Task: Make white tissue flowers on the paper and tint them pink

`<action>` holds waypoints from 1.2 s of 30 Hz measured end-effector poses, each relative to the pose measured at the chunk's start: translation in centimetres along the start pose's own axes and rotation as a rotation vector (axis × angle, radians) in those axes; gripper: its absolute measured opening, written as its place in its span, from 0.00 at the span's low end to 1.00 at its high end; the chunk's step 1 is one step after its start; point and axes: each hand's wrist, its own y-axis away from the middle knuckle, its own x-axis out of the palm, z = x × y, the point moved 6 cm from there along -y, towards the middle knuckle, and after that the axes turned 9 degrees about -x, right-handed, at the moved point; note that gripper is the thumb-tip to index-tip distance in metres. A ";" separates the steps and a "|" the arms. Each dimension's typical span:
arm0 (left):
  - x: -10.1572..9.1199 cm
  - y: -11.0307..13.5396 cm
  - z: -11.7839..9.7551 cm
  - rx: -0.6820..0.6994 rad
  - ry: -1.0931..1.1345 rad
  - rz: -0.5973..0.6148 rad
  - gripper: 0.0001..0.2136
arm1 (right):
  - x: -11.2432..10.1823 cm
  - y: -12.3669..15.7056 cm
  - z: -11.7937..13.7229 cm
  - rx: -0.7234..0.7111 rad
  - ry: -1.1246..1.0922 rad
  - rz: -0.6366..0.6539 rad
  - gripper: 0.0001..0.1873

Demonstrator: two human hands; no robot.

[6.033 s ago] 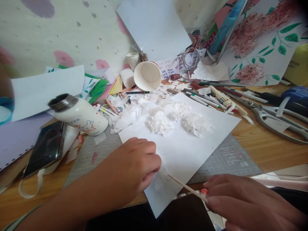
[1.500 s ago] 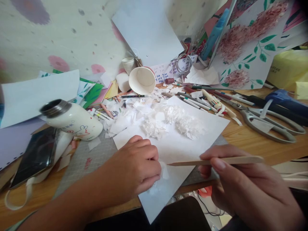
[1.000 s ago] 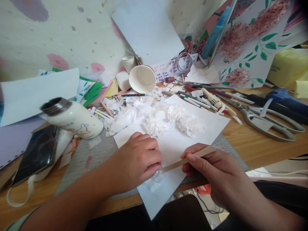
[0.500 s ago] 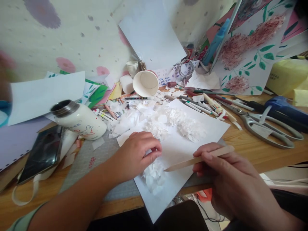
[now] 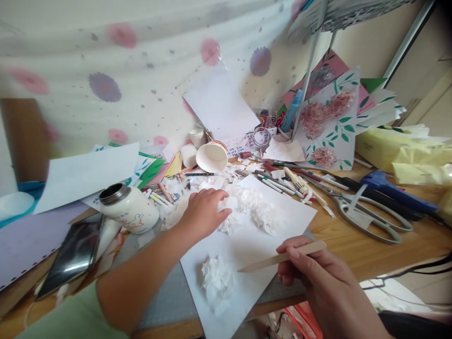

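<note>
My right hand (image 5: 310,278) is closed round a flat wooden stick (image 5: 264,263). The stick's pointed end hovers over a white paper sheet (image 5: 247,292), just right of a crumpled white paper flower cluster (image 5: 217,282) near the sheet's front corner. Farther back on the sheet are more white paper clusters (image 5: 263,214). My left hand (image 5: 206,212) reaches over the rear clusters, thumb and fingers apart. A small white paper piece (image 5: 231,203) shows beside its fingertips; I cannot make out whether they touch it. Part of the clusters lies hidden behind this hand.
White scraps and pens (image 5: 275,183) cover the back of the table. A tilted bottle (image 5: 132,212) and a phone (image 5: 76,254) lie left. Paper cups (image 5: 212,157) sit behind. Large scissors (image 5: 367,212) and a blue-handled tool (image 5: 391,190) lie right. A grey mat (image 5: 165,301) is underneath.
My left hand has moved from above the front cluster to the rear clusters, its fingers now spread. My right hand keeps the stick near the front cluster. The camera view has tilted up.
</note>
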 end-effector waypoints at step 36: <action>0.1 10.3 -1.0 0.353 0.304 0.435 0.09 | 2.8 1.3 2.0 -0.315 0.432 0.419 0.06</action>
